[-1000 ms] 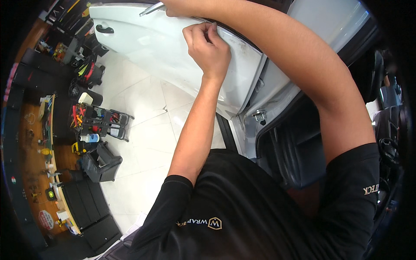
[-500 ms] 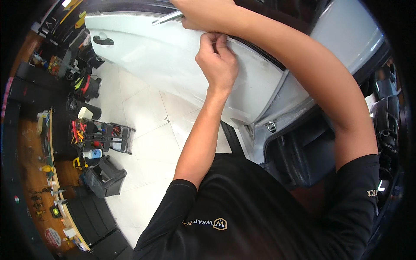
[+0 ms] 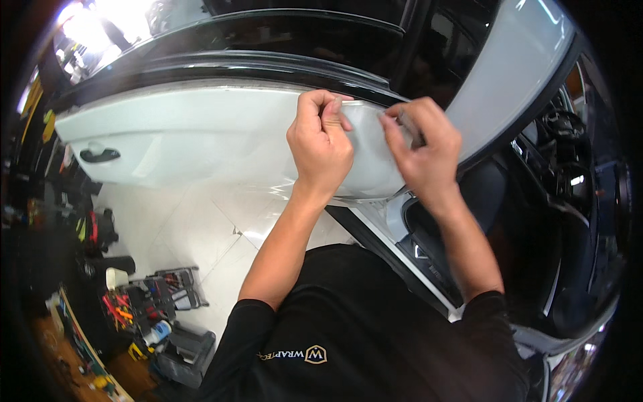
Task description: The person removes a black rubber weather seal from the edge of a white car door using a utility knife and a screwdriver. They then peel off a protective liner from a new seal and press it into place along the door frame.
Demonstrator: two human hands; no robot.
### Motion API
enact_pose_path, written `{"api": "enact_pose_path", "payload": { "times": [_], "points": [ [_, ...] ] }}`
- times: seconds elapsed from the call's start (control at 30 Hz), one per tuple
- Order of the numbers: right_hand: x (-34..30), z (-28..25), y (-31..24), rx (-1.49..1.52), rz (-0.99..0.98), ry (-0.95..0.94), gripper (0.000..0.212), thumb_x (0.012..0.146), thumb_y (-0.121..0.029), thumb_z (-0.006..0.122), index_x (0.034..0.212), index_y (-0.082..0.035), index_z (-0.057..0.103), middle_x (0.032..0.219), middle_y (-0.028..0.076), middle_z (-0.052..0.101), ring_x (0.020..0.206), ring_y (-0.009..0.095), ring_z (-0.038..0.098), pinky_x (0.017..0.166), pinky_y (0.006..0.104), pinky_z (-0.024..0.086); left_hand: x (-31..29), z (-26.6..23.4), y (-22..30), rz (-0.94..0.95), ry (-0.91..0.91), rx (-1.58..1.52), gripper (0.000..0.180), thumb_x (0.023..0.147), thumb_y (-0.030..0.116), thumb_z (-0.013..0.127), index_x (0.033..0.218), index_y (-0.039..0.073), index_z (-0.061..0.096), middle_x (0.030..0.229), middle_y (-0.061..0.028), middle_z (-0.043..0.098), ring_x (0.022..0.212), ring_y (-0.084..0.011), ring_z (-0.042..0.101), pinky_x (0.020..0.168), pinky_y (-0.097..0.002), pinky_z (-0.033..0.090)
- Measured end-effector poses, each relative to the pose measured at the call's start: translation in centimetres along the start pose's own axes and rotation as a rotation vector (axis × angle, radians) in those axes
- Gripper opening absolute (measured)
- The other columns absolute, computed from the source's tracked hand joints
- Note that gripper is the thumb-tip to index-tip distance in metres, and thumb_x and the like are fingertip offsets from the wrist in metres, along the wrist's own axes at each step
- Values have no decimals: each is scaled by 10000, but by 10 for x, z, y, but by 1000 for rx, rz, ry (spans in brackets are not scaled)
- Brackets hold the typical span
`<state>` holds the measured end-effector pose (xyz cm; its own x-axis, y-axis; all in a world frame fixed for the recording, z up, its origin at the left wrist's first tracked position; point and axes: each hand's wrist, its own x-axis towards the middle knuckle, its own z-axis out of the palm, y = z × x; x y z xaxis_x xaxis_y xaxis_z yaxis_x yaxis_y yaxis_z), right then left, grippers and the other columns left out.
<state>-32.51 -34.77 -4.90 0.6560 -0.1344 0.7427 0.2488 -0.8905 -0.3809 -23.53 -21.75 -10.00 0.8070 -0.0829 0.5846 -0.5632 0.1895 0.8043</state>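
A white car door panel (image 3: 201, 127) stretches across the view in front of me, with a dark handle (image 3: 100, 155) at its left end. At the panel's upper edge, right of its middle, my left hand (image 3: 321, 144) is closed in a pinch on what looks like the edge of a thin pale film (image 3: 368, 130). To its right, my right hand (image 3: 429, 147) is raised over the panel's right end, its fingers curled together and blurred. Something greyish shows among those fingers, too unclear to name.
Dark window trim (image 3: 241, 60) runs above the panel. At right are a pale door pillar (image 3: 512, 60) and the dark car interior (image 3: 516, 221). Lower left on the tiled floor (image 3: 201, 228) stand a tool organiser (image 3: 144, 298) and a grey bin (image 3: 187, 355).
My right hand has come down and right from above my left hand. The silver tool it held no longer shows clearly. My view has shifted, showing more window above the door.
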Motion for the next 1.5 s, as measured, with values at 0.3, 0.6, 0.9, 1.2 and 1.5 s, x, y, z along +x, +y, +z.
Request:
{"api": "enact_pose_path", "payload": {
  "times": [0.3,0.6,0.9,1.2,1.5],
  "points": [
    [-13,87,-25,-142,99,441,269,732,8,880,957,-18,735,927,122,707,803,259,706,680,331,564,18,-30,2,-180,-236,-316,86,1059,42,586,1013,-24,616,949,-82,749,689,-63,578,615,-229,490],
    [-18,97,-24,-211,32,471,243,773,95,794,980,-27,752,919,113,712,753,234,704,634,307,557,28,-43,0,-189,-379,-336,145,1045,96,644,1012,-32,702,869,-51,725,700,-65,593,620,-232,485],
    [-12,99,-34,-158,13,493,131,838,87,762,884,21,659,836,86,645,578,97,505,496,240,387,25,-44,-13,-51,-379,-208,238,971,14,679,1207,12,648,1046,-108,778,758,-136,703,646,-259,549],
    [-13,99,-48,-38,41,463,128,830,79,764,862,22,653,803,84,636,549,62,458,462,223,338,25,-38,-17,27,-294,-91,451,841,-35,790,1263,43,651,1016,-98,797,761,-116,736,613,-214,549],
    [-5,93,-46,7,-26,350,164,789,20,796,902,-3,681,831,100,665,574,146,556,486,268,424,22,-30,-36,170,-128,-177,407,835,-36,817,1209,27,671,940,-99,797,777,-122,756,666,-230,599]
  ]
}}
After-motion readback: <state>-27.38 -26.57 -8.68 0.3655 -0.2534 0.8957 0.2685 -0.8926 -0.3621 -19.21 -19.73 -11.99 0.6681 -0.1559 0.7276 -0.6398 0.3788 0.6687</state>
